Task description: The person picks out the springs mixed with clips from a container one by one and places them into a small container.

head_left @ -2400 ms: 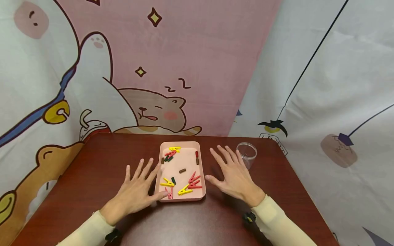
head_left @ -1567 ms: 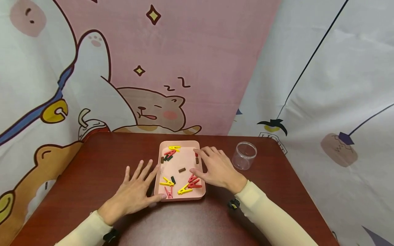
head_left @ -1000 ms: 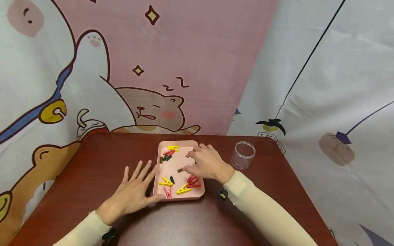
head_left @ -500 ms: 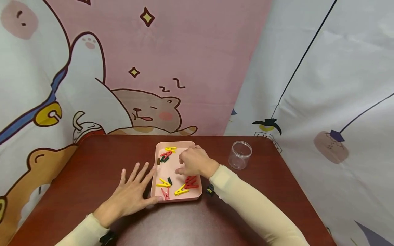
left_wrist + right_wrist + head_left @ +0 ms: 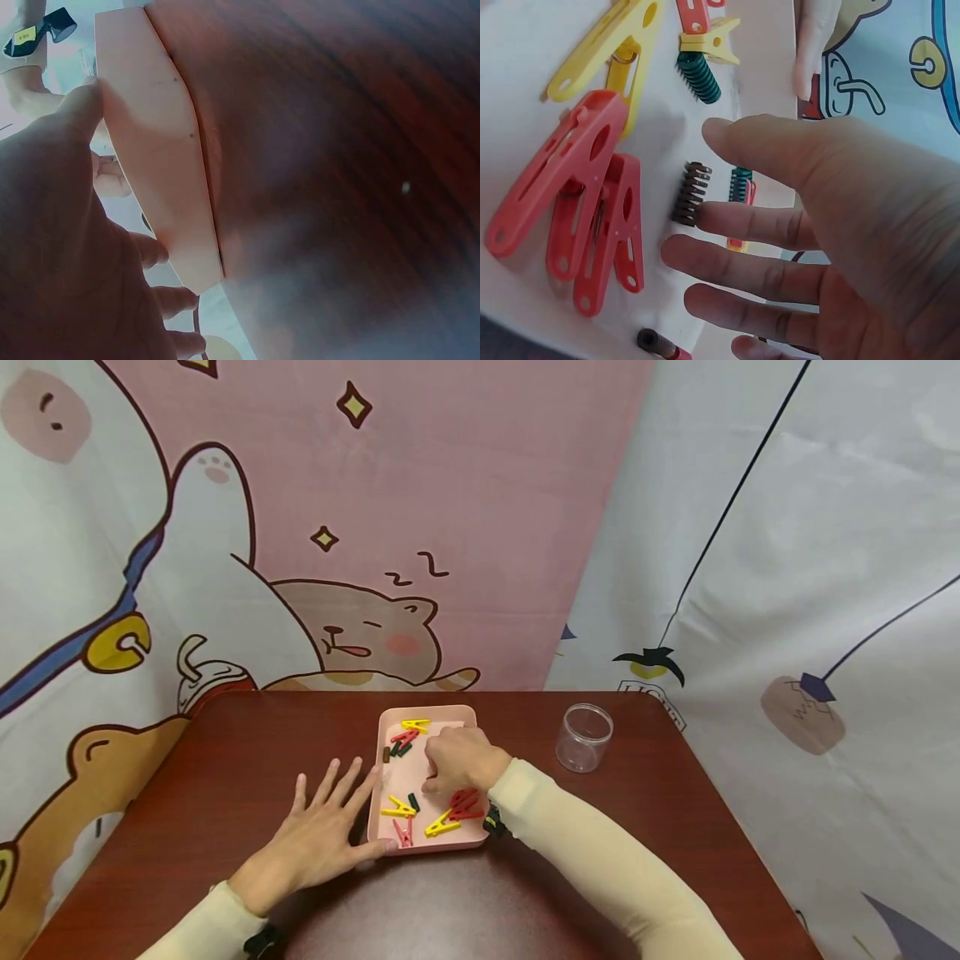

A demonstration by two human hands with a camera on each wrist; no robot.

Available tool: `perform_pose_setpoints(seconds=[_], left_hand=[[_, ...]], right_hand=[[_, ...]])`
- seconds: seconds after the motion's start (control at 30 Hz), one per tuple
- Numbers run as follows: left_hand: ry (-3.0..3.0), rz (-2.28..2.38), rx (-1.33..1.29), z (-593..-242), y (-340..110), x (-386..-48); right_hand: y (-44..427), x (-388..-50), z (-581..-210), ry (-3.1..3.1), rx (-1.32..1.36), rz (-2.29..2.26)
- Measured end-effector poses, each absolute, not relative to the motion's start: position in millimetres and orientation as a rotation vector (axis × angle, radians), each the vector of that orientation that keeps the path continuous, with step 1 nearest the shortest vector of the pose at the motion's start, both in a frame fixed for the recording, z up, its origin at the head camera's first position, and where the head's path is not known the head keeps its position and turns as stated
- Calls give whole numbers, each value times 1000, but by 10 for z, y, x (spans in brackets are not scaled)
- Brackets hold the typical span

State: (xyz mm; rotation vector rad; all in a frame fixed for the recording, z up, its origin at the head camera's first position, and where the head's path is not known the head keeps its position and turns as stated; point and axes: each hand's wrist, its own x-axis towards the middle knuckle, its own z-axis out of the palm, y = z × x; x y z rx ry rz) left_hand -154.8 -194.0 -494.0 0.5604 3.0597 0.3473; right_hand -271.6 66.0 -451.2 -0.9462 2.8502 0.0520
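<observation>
A: Head view: the pale-pink rectangular plastic tray (image 5: 402, 777) is touched by the left hand (image 5: 307, 842), fingers spread! Left wrist?

B: Its edge is met by fingertips!

A: Right wrist?

B: Inside the tray, the brown ribbed cylinder (image 5: 692, 191) is flanked by the right hand (image 5: 844, 225), thumb and fingers parted!

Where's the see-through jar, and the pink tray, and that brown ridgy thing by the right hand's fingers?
See-through jar (image 5: 582, 750): head view, on its clear side wall.
Pink tray (image 5: 401, 778): head view, on its bare floor.
Brown ridgy thing (image 5: 691, 193): right wrist view, on its ridged middle.
</observation>
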Motion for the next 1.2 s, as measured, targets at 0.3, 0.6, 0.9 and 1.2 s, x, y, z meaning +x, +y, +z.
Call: perform_pose_setpoints(seconds=[0.3,0.6,0.9,1.2], left_hand=[[3041,349,540,-4953,-1942,-1546],[3038,352,529,-4966,-1942,-1554],[3036,349,525,-4983,-1948,-1555],[3024,354,517,-4967,-1944,-1563]], right_hand=[[552,-2728,-4574,2832,-951,89],[547,-2739,-4585,2838,-942,69],[583,-2742,-4588,2839,-964,17],[682,-2683,-4473,2916,-1034,-58]])
